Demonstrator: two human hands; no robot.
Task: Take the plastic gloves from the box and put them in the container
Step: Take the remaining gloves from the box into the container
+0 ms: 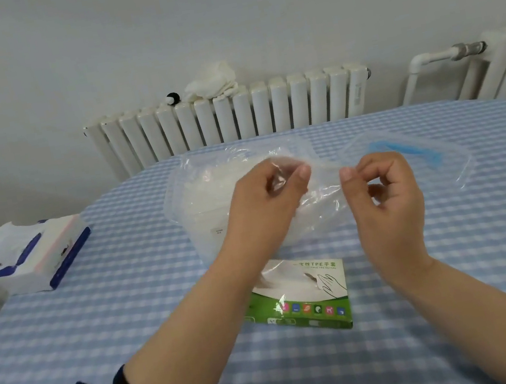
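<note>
A clear plastic glove (326, 179) is stretched between my hands above the table. My left hand (266, 199) pinches one end, with part of the film bunched in its palm. My right hand (382, 190) pinches the other end between thumb and forefinger. Behind and under the hands stands the clear plastic container (199, 200), holding several crumpled clear gloves. The green and white glove box (306, 297) lies flat on the checked tablecloth, just in front of my wrists.
The container's clear lid (413, 158) with a blue clip lies to the right of the container. A tissue pack (35, 258) sits at the table's left edge. White radiators (232, 115) line the wall behind the blue checked table (131, 312).
</note>
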